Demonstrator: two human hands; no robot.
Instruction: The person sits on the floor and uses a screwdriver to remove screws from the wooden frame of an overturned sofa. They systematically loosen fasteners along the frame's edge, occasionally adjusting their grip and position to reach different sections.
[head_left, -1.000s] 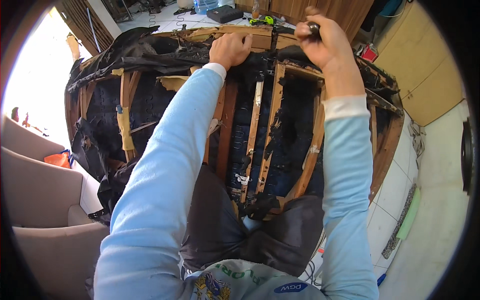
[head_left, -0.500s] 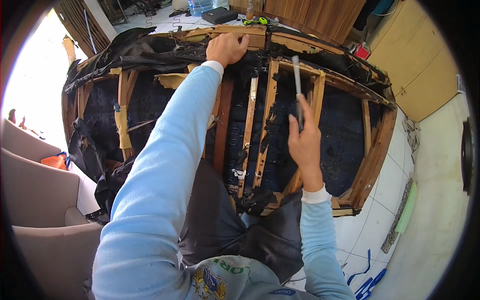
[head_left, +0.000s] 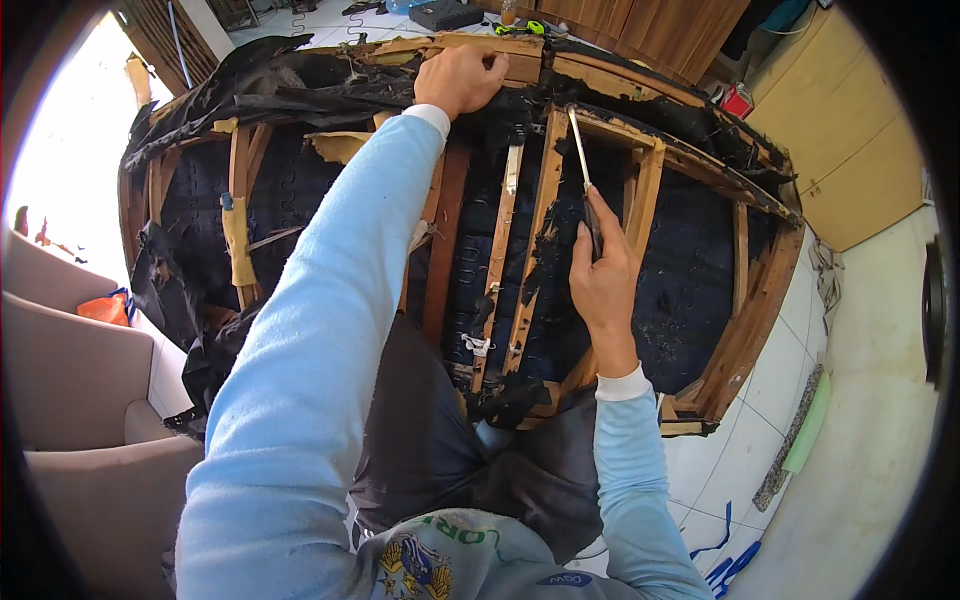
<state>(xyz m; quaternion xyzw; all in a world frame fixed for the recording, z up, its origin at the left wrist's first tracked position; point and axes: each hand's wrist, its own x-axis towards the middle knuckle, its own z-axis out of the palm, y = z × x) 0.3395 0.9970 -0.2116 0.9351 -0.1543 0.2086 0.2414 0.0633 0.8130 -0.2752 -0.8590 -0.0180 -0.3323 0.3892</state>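
Observation:
A stripped sofa frame (head_left: 532,255) of bare wooden slats lies before me, with torn black fabric (head_left: 270,95) along its far side. My left hand (head_left: 460,78) is curled over the far wooden rail (head_left: 522,68), gripping it; its fingertips are partly hidden. In my right hand (head_left: 606,275) is a screwdriver (head_left: 580,150) with a long metal shaft and dark handle. Its shaft points away from me, and the tip is at the inner far rail, beside the top of a slat. Whether it touches the wood, I cannot tell.
Beige upholstered seats (head_left: 75,365) stand close on the left, with an orange item (head_left: 103,308) behind. A black case (head_left: 445,14) and a yellow-green tool (head_left: 520,28) lie beyond the frame. To the right are a green-and-grey roll (head_left: 795,440) and blue straps (head_left: 733,568) on tiles.
The screwdriver's tip has swung left and come to the inner far rail, my right hand shifting slightly left with it. My left hand keeps its hold on the far rail.

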